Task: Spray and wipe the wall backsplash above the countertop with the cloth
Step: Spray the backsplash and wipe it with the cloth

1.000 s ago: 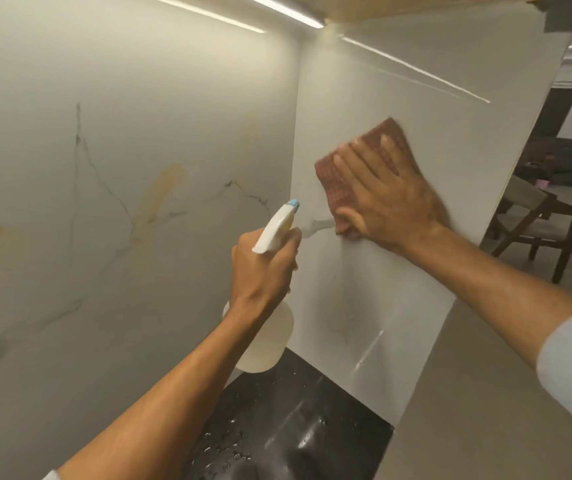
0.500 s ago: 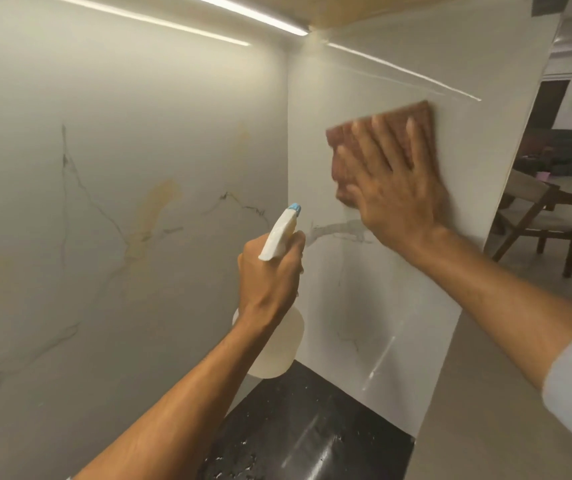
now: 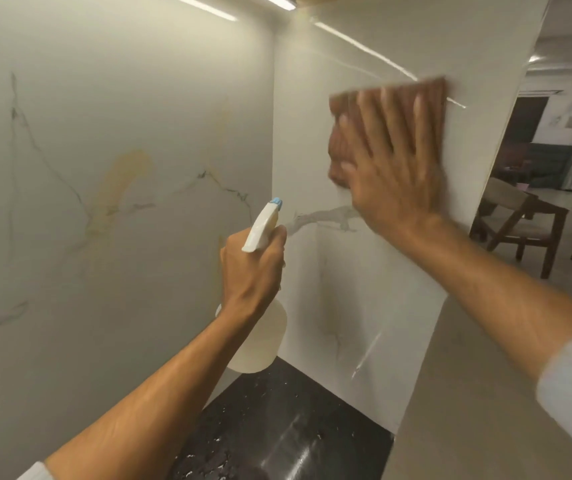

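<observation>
Now right hand [image 3: 393, 174] flat, fingers spread, pressing cloth [image 3: 343, 109] high on right backsplash [image 3: 346, 289] panel; both blurred. Left hand [image 3: 251, 271] wrapped tight around bottle [image 3: 260, 344] neck, nozzle toward far corner, above dark wet countertop [image 3: 277, 427].

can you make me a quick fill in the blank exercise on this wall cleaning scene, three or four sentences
1. The right hand presses a reddish-brown ____ flat against the side wall panel.
2. The left hand holds a spray bottle whose nozzle tip is coloured ____.
3. The countertop below the bottle is ____ in colour and speckled with droplets.
4. In the room beyond the panel stands a wooden ____.

Missing words: cloth; blue; black; chair
</observation>
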